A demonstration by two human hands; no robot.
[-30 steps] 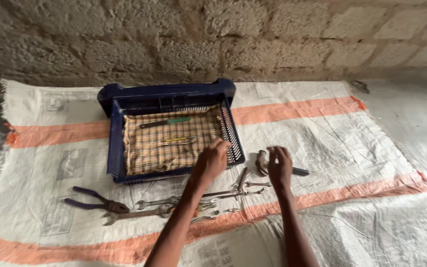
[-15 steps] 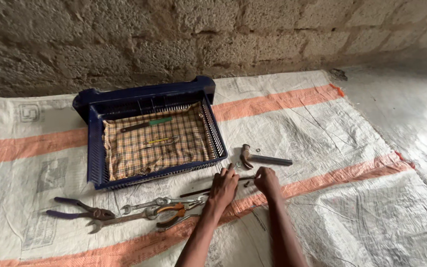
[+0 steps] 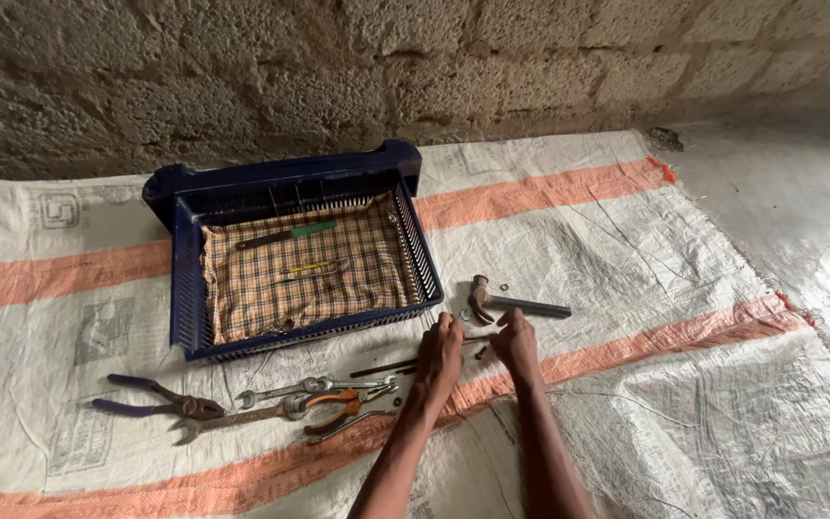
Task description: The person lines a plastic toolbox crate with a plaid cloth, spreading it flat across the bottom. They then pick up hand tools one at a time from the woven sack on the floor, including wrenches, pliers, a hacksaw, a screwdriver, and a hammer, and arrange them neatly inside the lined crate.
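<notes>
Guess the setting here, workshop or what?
Likely an informal floor workspace, not a fitted workshop: woven sack mat spread against a rough block wall, hand tools laid loose beside a blue crate.

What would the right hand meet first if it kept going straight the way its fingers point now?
Probably the hammer: it lies on the woven mat just beyond the right hand, with its head toward the blue crate. The gap between them is hard to judge from this view.

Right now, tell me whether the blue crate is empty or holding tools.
Holding tools. The crate is lined with a checked cloth, and a green-handled tool plus another slim tool lie on it.
</notes>
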